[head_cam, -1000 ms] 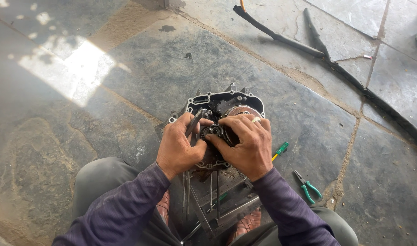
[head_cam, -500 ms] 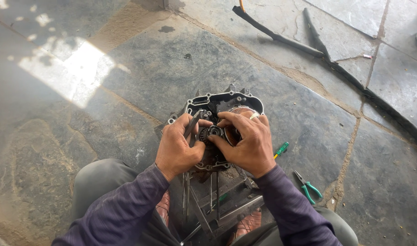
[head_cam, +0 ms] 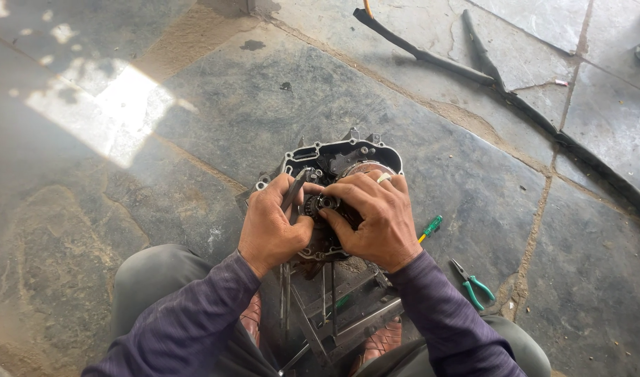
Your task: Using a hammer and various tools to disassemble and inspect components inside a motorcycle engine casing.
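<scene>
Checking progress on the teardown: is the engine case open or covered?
Open: the engine case has no cover, its gasket rim is bare, and a gear shows between both hands.

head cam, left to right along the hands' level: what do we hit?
Left hand → small gear in the engine case → right hand → green-handled screwdriver → green-handled pliers.
</scene>
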